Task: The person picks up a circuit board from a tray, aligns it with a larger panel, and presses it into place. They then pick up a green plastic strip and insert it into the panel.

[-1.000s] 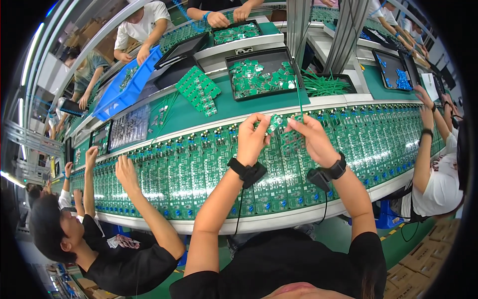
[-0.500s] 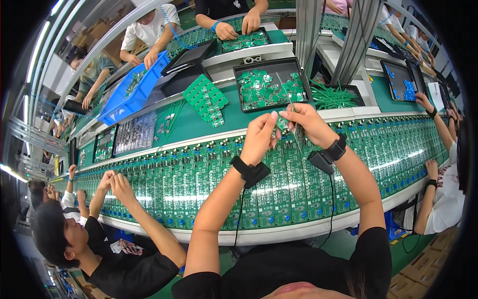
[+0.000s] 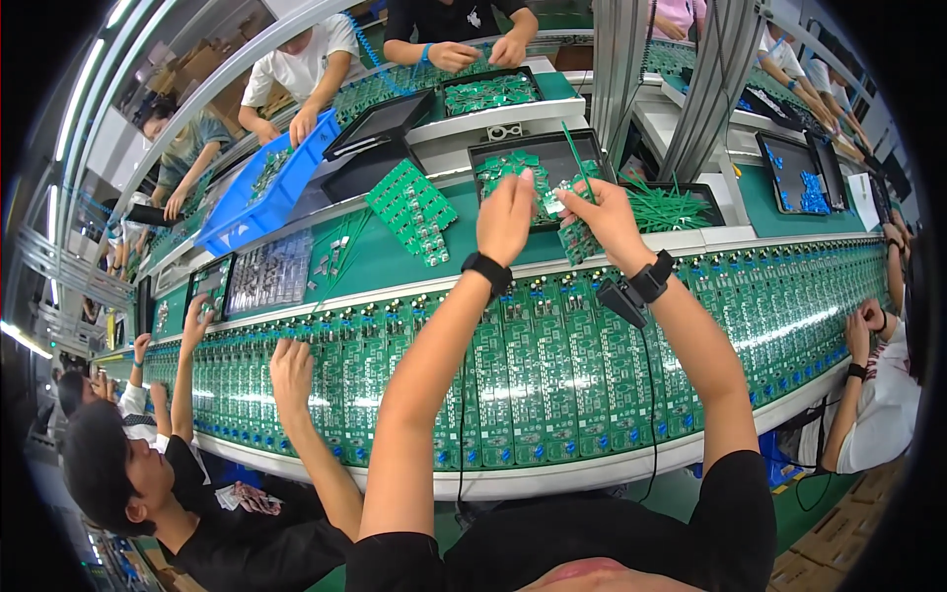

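Note:
My left hand (image 3: 506, 219) reaches over the near edge of a black tray (image 3: 477, 161) filled with small green circuit boards (image 3: 513, 166). Its fingers stretch forward, and nothing shows in them. My right hand (image 3: 607, 222), at the tray's right corner, is closed on a green circuit board piece (image 3: 578, 242) that hangs below the fingers. A thin green strip (image 3: 574, 150) sticks up from the same grip. Whether the strip and the board are joined, I cannot tell. Both wrists wear black bands. Beneath my arms lies a row of long green circuit boards (image 3: 533, 355).
Cut green strips (image 3: 671, 205) fill a tray on the right. Left of my tray lie board panels (image 3: 412, 209) and a blue bin (image 3: 258, 229). A metal post (image 3: 619, 79) rises behind. A co-worker's hand (image 3: 292, 373) is over the row at left; others work across.
My hands have parted; the left moved forward to the tray. The right keeps its board piece, and the strip now stands up. The left co-worker's hands have separated.

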The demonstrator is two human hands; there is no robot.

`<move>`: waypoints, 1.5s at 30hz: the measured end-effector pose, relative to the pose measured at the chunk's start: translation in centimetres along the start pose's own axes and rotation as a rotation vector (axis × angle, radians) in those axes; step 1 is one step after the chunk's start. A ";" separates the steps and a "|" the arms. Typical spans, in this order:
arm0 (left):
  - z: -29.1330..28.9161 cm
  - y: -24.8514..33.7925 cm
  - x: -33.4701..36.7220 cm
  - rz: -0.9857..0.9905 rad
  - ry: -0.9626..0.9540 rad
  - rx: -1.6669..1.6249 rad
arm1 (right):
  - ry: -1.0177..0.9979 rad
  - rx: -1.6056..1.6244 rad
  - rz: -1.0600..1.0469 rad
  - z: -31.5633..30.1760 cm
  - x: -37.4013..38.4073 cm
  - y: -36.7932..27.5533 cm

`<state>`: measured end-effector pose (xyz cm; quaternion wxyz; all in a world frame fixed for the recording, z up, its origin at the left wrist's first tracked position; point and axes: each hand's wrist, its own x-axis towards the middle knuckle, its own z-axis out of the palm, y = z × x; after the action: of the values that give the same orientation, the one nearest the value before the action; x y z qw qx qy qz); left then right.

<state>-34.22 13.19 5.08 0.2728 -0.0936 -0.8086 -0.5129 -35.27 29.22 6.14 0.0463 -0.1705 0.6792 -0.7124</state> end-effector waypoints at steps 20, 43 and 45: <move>0.0 5.3 -3.1 -0.591 0.134 -0.873 | -0.239 0.699 0.303 2.7 -2.4 -0.3; -0.5 1.6 -4.2 -0.243 -0.030 -0.327 | -0.227 0.235 0.322 0.8 -2.5 -1.0; -0.3 2.9 -4.6 -0.304 -0.047 -0.432 | -0.238 0.286 0.333 0.1 -3.3 -0.7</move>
<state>-29.00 14.84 4.98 0.1474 -0.0392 -0.6911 -0.7065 -32.03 30.12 6.27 0.2665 -0.1307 0.5798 -0.7588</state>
